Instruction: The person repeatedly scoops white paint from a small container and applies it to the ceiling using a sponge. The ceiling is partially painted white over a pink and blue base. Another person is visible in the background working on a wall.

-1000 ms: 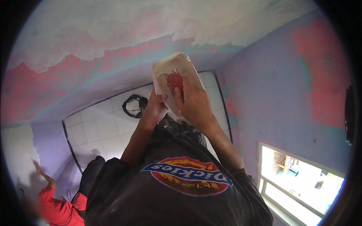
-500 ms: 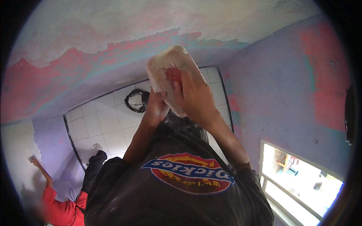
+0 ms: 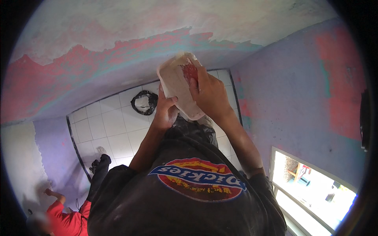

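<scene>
A pale, rounded rectangular tub (image 3: 171, 78), smeared with whitish paste, is held tilted in front of my chest. My left hand (image 3: 166, 113) grips it by its near left side, with the thumb over the rim. Inside the tub's far right part is a red scraper (image 3: 190, 72) with paste on it. My right hand (image 3: 213, 95) is closed around the scraper, fingers curled over it. Part of the scraper and the tub's right side are hidden behind that hand.
On the white tiled floor stands a black-rimmed bucket (image 3: 142, 103) of white material. Ahead rises a partly coated wall (image 3: 98, 55); a lilac wall (image 3: 283, 86) with a window (image 3: 307, 185) is right. A co-worker in red (image 3: 69, 220) is at the lower left wall.
My right hand and the scraper have shifted right, toward the tub's far right rim. The tub has moved slightly right. The co-worker's hand has come down along the wall.
</scene>
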`<state>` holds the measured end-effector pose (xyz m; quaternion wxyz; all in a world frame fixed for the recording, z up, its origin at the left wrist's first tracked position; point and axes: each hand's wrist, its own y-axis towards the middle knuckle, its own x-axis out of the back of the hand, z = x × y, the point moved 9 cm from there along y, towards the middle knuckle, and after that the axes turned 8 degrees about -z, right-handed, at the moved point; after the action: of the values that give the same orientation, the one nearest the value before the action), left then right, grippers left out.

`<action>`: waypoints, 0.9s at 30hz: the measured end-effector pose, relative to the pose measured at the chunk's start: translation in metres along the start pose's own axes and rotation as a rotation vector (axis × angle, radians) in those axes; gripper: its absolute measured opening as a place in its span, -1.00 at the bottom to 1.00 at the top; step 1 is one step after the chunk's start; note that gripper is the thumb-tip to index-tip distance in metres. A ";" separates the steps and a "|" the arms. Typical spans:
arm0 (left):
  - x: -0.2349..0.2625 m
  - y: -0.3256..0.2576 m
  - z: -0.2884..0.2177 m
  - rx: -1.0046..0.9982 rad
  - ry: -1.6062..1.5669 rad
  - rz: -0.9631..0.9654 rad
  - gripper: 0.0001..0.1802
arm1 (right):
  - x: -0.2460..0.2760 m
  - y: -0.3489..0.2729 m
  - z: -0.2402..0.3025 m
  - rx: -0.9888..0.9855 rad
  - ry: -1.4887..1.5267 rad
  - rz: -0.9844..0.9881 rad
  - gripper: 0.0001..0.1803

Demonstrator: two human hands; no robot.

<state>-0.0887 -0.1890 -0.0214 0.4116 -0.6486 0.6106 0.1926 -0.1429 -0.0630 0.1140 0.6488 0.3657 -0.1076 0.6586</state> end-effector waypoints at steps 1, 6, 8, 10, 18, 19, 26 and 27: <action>-0.001 -0.002 0.000 -0.014 0.019 -0.011 0.00 | 0.001 -0.002 0.000 0.002 0.021 0.001 -0.70; -0.004 -0.003 0.000 -0.045 0.007 -0.048 -0.04 | -0.017 -0.017 -0.006 0.063 -0.120 0.051 -0.75; -0.002 -0.004 -0.002 -0.071 0.015 -0.053 -0.09 | -0.008 -0.006 -0.014 -0.020 -0.083 0.045 -0.75; -0.007 -0.003 -0.004 -0.059 0.019 -0.056 -0.06 | -0.005 -0.006 -0.013 -0.017 -0.055 0.045 -0.75; -0.020 -0.002 -0.008 -0.058 0.011 -0.027 -0.07 | 0.003 -0.002 -0.010 0.050 -0.057 0.004 -0.73; -0.020 -0.003 -0.008 -0.062 0.023 -0.032 -0.07 | 0.006 -0.001 -0.012 0.050 -0.080 0.005 -0.73; -0.021 -0.003 -0.010 -0.063 -0.009 -0.042 -0.06 | 0.005 -0.002 -0.009 -0.010 -0.081 0.083 -0.71; -0.022 -0.003 -0.010 -0.070 -0.002 -0.044 -0.07 | 0.009 0.001 -0.007 0.033 -0.102 0.064 -0.71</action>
<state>-0.0923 -0.1837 0.0019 0.3935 -0.6755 0.5888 0.2055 -0.1453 -0.0517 0.1151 0.6151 0.4058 -0.1411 0.6611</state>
